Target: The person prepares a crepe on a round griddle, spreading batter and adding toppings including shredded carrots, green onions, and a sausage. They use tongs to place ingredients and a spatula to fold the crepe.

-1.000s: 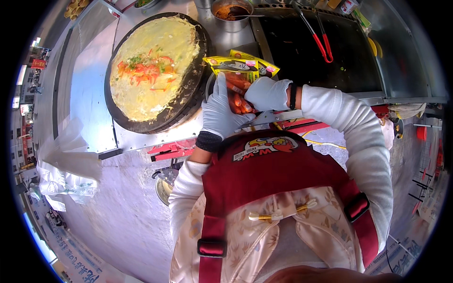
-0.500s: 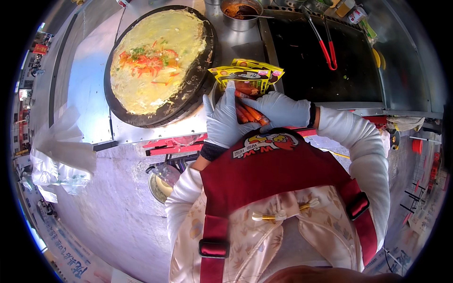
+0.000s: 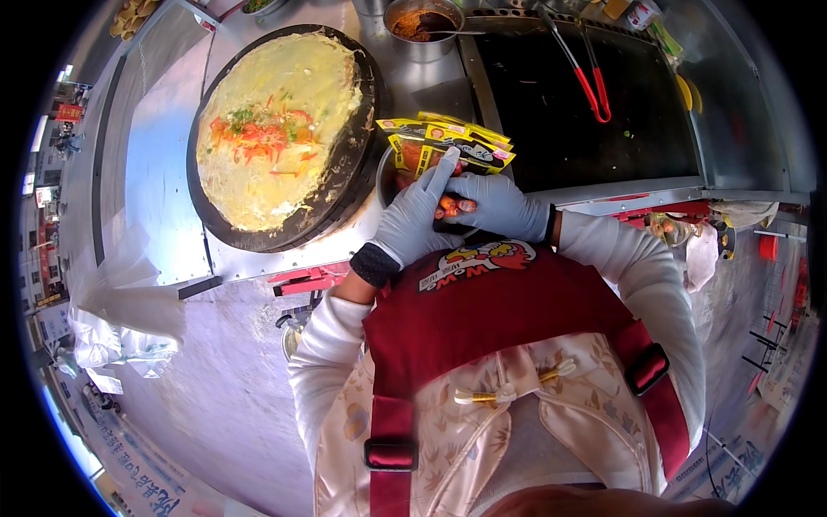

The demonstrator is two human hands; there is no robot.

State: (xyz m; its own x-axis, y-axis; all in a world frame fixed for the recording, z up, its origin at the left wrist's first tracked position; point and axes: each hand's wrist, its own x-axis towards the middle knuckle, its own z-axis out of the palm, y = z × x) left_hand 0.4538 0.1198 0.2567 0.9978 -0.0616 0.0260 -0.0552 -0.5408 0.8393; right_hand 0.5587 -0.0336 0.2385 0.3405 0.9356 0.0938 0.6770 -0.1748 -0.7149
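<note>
Your left hand (image 3: 412, 226) and right hand (image 3: 493, 205), both in pale blue gloves, are closed together on a yellow sausage packet (image 3: 448, 146); the left forefinger runs up along the packet's face, the right fingers curl around its lower end, where 2 or 3 orange-red sausages (image 3: 450, 207) show; how tightly the right grip pinches I cannot tell. The packet sits just right of the round black griddle (image 3: 345, 185), over a small metal bowl (image 3: 387, 172) on the steel surface (image 3: 159, 172); keep it there so anything that slips lands in the bowl. Its long axis runs from your chest away toward the sauce pot (image 3: 422, 24), the fanned yellow end pointing far and slightly right; judging by this, push the sausages along that axis, not across. The egg crepe (image 3: 276, 129) with red and green toppings lies on the griddle; red tongs (image 3: 590, 73) rest well right of it on the dark flat plate (image 3: 594, 121).
</note>
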